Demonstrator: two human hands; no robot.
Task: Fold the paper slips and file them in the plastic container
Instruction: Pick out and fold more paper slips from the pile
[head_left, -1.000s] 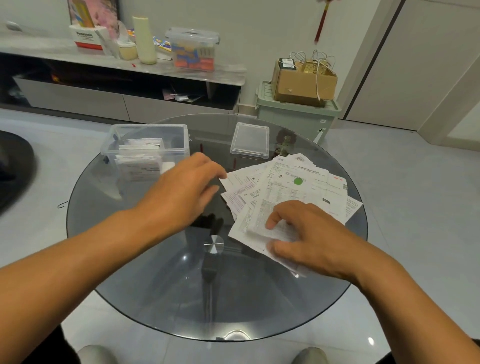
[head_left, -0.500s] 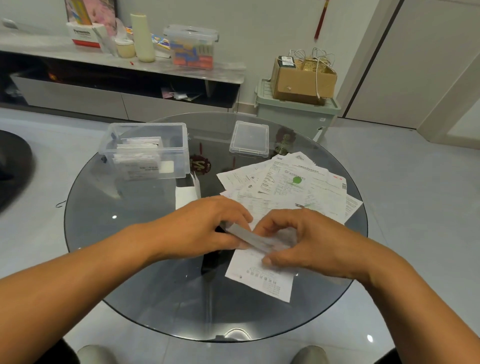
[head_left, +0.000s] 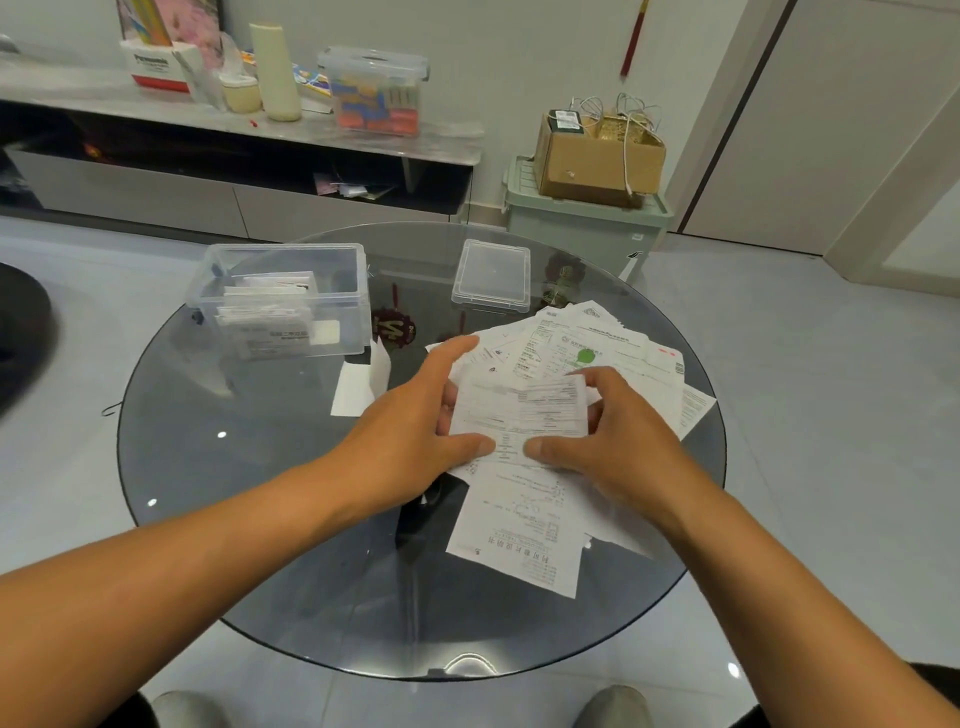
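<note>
1. Paper slip (head_left: 519, 415), partly folded over, lies on the round glass table (head_left: 249, 467) at the near edge of the spread paper pile (head_left: 613, 348).
2. Left hand (head_left: 410, 441) and right hand (head_left: 618, 447) pinch its side edges, thumbs on top.
3. Plastic container (head_left: 285, 301), holding folded slips, stands far left; its lid (head_left: 491, 275) lies apart.

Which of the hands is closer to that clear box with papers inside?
Left. The left hand lies just right of the clear box; the right hand sits farther right.
</note>
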